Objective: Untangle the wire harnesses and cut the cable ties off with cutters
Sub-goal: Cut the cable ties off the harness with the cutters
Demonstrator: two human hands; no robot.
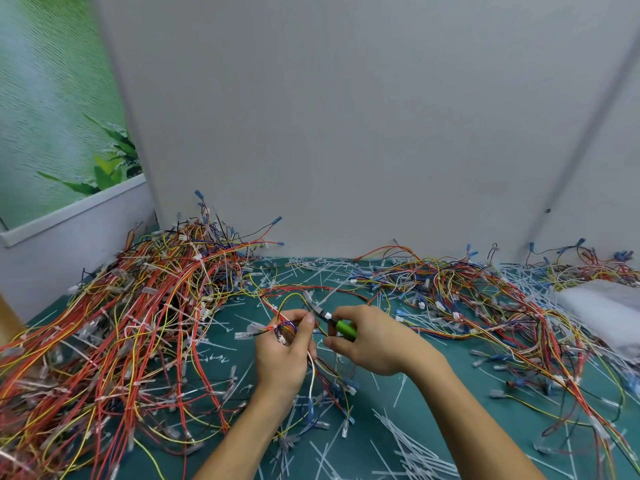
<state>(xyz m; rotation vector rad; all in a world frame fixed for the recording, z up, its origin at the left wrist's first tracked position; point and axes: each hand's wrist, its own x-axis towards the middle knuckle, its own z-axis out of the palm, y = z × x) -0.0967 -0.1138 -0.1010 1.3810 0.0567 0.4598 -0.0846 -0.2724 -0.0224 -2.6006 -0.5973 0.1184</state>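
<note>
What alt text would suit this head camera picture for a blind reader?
A person's left hand grips a bundle of coloured wires while the right hand holds green-handled cutters to it. Tangled red and yellow wire harnesses and cut white cable ties cover the green table.

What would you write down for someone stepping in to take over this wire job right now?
Left hand: grips a small wire harness above the green mat.
Right hand: holds the green-handled cutters, nose up against that harness.
Done: many cut cable ties lie loose on the mat; a spread-out wire pile sits on the right.
Left: the big tangled pile on the left still shows white ties around its bundles; the harness in hand looks unfinished.
</note>
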